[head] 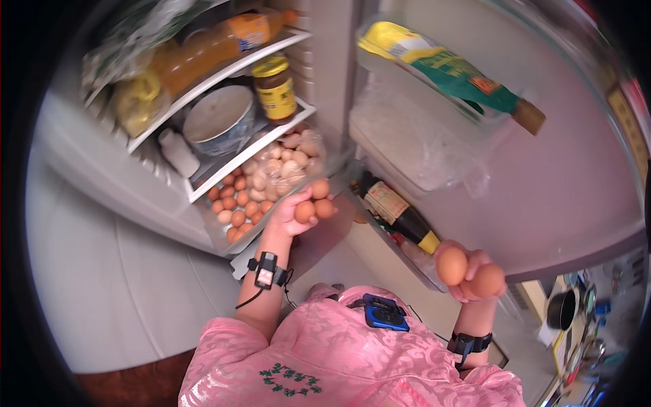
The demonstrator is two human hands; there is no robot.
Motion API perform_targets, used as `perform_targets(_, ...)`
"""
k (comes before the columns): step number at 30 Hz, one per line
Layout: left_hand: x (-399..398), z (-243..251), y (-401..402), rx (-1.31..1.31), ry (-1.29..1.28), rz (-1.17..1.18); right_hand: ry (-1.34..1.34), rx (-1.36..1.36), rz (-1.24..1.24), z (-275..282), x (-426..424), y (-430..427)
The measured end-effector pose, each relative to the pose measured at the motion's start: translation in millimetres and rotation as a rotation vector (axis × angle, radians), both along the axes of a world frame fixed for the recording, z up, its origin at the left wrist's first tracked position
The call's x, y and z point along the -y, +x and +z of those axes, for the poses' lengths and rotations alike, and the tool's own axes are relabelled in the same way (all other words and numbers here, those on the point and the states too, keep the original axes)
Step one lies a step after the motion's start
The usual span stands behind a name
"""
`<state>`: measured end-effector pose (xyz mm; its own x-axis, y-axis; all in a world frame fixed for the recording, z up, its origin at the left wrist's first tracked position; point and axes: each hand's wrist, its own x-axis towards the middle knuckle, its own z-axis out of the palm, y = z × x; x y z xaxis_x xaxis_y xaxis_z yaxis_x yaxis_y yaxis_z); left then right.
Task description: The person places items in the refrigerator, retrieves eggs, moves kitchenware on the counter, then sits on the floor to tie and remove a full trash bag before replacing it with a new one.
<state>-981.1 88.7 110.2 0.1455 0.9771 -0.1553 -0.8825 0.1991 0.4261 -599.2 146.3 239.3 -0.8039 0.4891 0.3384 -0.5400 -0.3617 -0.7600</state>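
Observation:
Brown eggs (323, 208) are held in my left hand (292, 213), three of them showing, just in front of the refrigerator's bottom drawer (224, 249). Loose brown eggs (238, 217) lie on the drawer's left side, and a clear plastic bag of paler eggs (285, 168) fills its right side. At the right, beside the door's lowest bin, my right hand (473, 274) is closed around more eggs (451, 266); its palm is partly hidden by them. Both hands are apart from each other.
Shelves above the drawer hold a bowl (219, 117), a yellow-lidded jar (274, 91), a white bottle (178, 152) and a bottle of orange drink (213, 53). The open door at right carries a dark sauce bottle (399, 211) and a green-yellow packet (447, 74). A black pan (561, 309) stands far right.

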Motion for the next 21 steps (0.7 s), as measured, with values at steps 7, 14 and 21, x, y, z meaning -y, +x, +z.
perform_targets(7, -1, 14, 1, 0.000, 0.051, -0.018, 0.530, -0.020, -0.821, -7, 31, 115)
perform_targets(14, -6, 9, -4, -0.026, 0.072, -0.043, 0.008, -0.535, -0.527, 40, 44, 178)
perform_targets(21, -19, 2, -53, -0.022, 0.070, -0.047, -0.197, -0.655, -0.856, -7, 16, 214)
